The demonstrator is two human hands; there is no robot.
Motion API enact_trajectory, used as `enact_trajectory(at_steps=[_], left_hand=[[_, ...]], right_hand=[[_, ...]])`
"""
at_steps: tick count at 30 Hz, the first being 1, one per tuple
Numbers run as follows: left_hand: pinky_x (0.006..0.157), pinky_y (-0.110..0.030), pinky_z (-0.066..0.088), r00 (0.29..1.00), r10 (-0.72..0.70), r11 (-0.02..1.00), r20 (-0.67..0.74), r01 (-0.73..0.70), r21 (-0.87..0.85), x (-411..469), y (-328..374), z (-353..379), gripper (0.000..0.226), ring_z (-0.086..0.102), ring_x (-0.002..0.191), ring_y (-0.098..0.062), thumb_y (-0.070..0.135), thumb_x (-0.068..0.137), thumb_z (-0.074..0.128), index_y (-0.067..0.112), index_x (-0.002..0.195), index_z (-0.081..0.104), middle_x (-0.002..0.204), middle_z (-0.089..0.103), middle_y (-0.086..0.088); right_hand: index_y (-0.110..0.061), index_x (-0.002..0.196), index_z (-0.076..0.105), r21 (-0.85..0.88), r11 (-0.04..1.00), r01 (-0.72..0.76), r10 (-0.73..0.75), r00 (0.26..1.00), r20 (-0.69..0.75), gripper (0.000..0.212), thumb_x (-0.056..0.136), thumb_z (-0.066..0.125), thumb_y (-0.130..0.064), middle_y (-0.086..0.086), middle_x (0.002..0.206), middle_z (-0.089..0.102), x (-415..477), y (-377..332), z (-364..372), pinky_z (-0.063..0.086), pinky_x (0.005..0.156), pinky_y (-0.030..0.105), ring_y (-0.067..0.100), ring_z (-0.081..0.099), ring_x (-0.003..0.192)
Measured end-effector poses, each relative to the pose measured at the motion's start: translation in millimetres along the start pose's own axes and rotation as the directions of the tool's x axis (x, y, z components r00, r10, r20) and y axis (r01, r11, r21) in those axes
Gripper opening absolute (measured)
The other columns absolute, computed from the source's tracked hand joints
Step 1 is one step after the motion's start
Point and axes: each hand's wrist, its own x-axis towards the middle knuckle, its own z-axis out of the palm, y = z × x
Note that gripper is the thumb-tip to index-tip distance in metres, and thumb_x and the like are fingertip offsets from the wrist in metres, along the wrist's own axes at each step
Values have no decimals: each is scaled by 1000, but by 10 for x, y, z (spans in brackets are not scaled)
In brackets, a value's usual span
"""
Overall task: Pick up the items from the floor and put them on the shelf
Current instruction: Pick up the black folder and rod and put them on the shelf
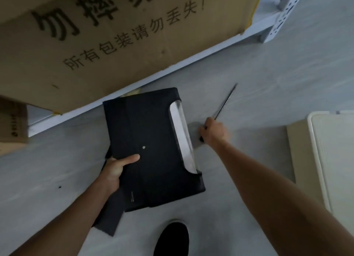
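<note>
My left hand (pixel 115 168) grips a black sleeve case (pixel 153 146) by its left edge, thumb on top, holding it above the grey floor. A silver laptop edge (pixel 182 138) shows at the case's open right side, and a dark flap hangs below the case. My right hand (pixel 213 131) is closed around the handle of a long thin tool (pixel 226 101), a knife or screwdriver, whose blade points up and to the right, low over the floor. The white shelf's bottom rail (pixel 172 69) runs diagonally just behind the case.
A large printed cardboard box (pixel 115 41) fills the shelf's lowest level, with a smaller box (pixel 11 123) at the left. A cream-coloured bin (pixel 329 160) stands on the floor at the right. My black shoe (pixel 172 238) is at the bottom centre.
</note>
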Motion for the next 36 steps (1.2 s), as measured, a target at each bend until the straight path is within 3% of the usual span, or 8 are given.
enact_trajectory(at_steps=[5,9,13,17,24,30,32,36], left_hand=[[82,-39,56,999,-42,999,-9,42,-3,-638,293,-8,67,72,101,-33,7,55,89,5,119,69,112,74,-13],[81,-40,57,994,-103,995,18,103,4,-1702,749,11,38,74,91,-32,4,68,82,4,104,74,100,77,-13],[86,-47,57,990,-135,991,45,135,11,-3086,1317,-150,42,72,94,-36,5,64,85,6,104,73,101,77,-14],[94,-50,54,991,-97,995,89,97,-2,-4537,1780,-516,51,73,97,-34,4,62,86,5,111,72,106,76,-14],[92,-49,55,998,-26,998,51,29,-47,-6559,2144,-1525,55,73,95,-35,10,57,91,7,109,73,102,77,-13],[94,-53,54,1000,12,991,14,-10,-131,-7662,2366,-2540,54,72,98,-38,11,58,90,5,109,73,105,76,-17],[87,-49,56,1000,10,985,-19,-14,-170,-7892,2429,-2857,42,72,96,-37,11,66,86,5,105,73,96,77,-16],[76,-44,57,997,20,966,-70,-37,-256,-8133,2591,-3578,41,71,94,-36,11,67,85,6,105,71,96,77,-16]], right_hand=[[-15,99,58,214,976,-48,75,990,-119,12,88,54,-15,13,86,66,-1021,200,-371,40,64,31,37,64,84],[-23,109,53,423,904,-51,125,981,-150,20,90,52,-16,6,77,66,-2269,80,-1140,54,63,40,31,65,69],[-35,146,29,616,784,-76,178,978,-106,59,96,48,-11,6,75,65,-3696,-189,-2082,54,60,42,22,62,60],[-13,131,50,785,602,-147,227,974,8,40,95,45,5,11,92,66,-4980,-594,-2913,51,67,29,23,63,74],[-10,80,55,768,641,9,-52,998,31,14,90,54,-1,5,64,46,-6746,-1490,-3721,33,52,28,17,40,57],[-11,89,70,743,629,229,-402,914,59,28,88,71,-39,-8,56,60,-7817,-2684,-3934,45,46,20,4,53,48],[-14,89,70,717,648,256,-483,867,127,38,74,79,-48,-4,69,70,-8074,-3070,-3894,56,58,27,11,67,60],[-24,100,66,752,631,191,-519,825,225,27,77,79,-27,1,89,75,-8367,-3793,-3705,58,62,25,12,75,73]])
